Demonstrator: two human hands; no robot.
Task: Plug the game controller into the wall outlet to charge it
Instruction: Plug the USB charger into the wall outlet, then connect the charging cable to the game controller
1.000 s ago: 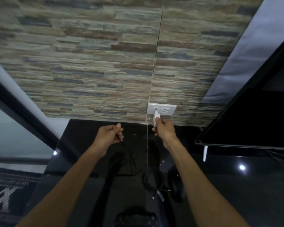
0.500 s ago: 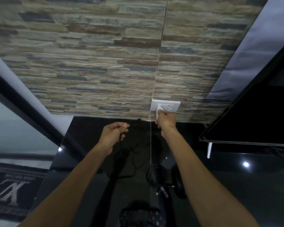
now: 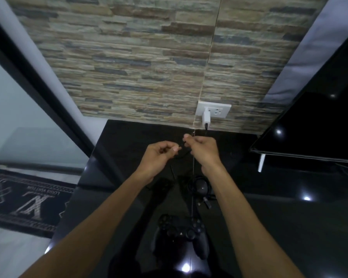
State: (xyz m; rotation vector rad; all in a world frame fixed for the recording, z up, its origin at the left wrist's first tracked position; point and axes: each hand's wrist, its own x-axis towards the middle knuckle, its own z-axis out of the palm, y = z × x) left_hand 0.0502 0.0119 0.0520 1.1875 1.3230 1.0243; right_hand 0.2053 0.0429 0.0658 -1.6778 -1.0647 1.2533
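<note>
A white charger plug [image 3: 206, 117] sits in the left socket of the white wall outlet [image 3: 219, 111], low on the stone-pattern wall. A thin black cable [image 3: 207, 131] hangs from its lower end and runs down to my hands. My left hand [image 3: 159, 156] and my right hand [image 3: 202, 150] are close together just below the outlet, each pinching the cable. The black game controller [image 3: 181, 232] lies on the glossy black countertop [image 3: 269, 227] near me, between my forearms, untouched.
A second coiled black cable [image 3: 199, 187] with loose connectors lies on the counter between controller and wall. A black television [image 3: 319, 121] stands at the right on a white foot. At the left are a black frame, glass and a patterned dark rug [image 3: 26, 199].
My right hand let go of the white plug, which now stays in the outlet, and dropped to the cable. My left hand moved right to meet it. The controller came fully into view.
</note>
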